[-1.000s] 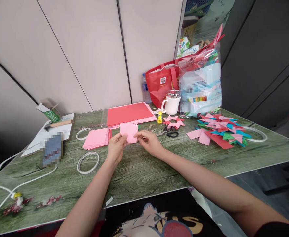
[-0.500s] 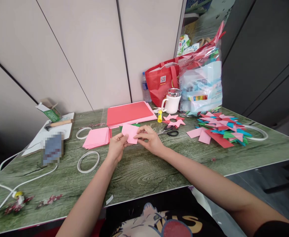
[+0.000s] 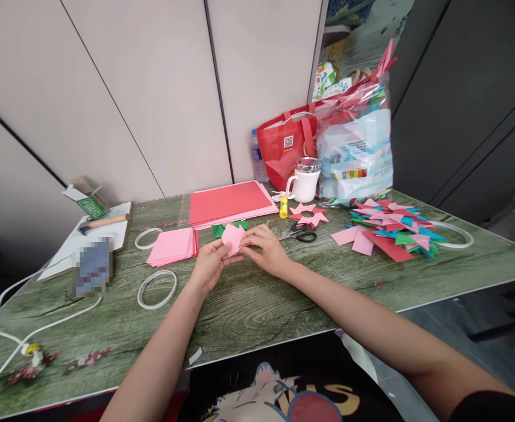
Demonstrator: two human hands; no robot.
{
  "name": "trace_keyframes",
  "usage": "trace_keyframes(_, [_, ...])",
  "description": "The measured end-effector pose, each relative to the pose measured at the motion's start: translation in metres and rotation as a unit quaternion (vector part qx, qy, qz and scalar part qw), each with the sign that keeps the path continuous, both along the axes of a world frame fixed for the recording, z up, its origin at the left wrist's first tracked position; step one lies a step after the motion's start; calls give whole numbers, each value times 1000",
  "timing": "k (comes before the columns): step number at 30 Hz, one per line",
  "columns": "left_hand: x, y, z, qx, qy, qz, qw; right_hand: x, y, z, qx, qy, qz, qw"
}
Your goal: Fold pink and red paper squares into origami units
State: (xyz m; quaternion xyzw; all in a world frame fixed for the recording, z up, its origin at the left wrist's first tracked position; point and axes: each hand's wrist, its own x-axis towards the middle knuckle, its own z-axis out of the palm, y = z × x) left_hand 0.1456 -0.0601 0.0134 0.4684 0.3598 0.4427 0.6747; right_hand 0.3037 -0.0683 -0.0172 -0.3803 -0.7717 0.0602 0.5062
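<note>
A small piece of pink paper [image 3: 232,237], partly folded, is held up above the table between both hands. My left hand [image 3: 213,261] pinches its lower left side, thumb on the near face. My right hand [image 3: 266,249] grips the right edge, where a fold shows and the fingers hide part of the paper. Just behind lies a green folded paper [image 3: 239,225]. A stack of pink paper squares [image 3: 172,246] sits left of my left hand, with red showing at its edge. Black-handled scissors [image 3: 305,236] rest to the right of my right hand.
Red and pink sheets [image 3: 231,202] lie at the back. A glue stick [image 3: 283,207], a folded paper ring [image 3: 308,215], a white mug [image 3: 305,181] and a pile of folded pieces [image 3: 398,223] stand rightward. Tape rolls [image 3: 157,289] and a hammer [image 3: 105,223] are left.
The pink paper has gone from a flat-looking square to a pointed shape with a fold at its right side. Both hands keep hold, and more of the green paper behind shows.
</note>
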Motion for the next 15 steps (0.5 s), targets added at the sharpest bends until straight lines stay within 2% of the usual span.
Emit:
trace_keyframes(6, [0, 3, -6, 27, -4, 40, 999, -1, -1, 0, 16, -8, 5, 1000])
trace_keyframes(15, [0, 4, -6, 27, -21, 58, 998, -1, -3, 1, 7, -27, 0, 1000])
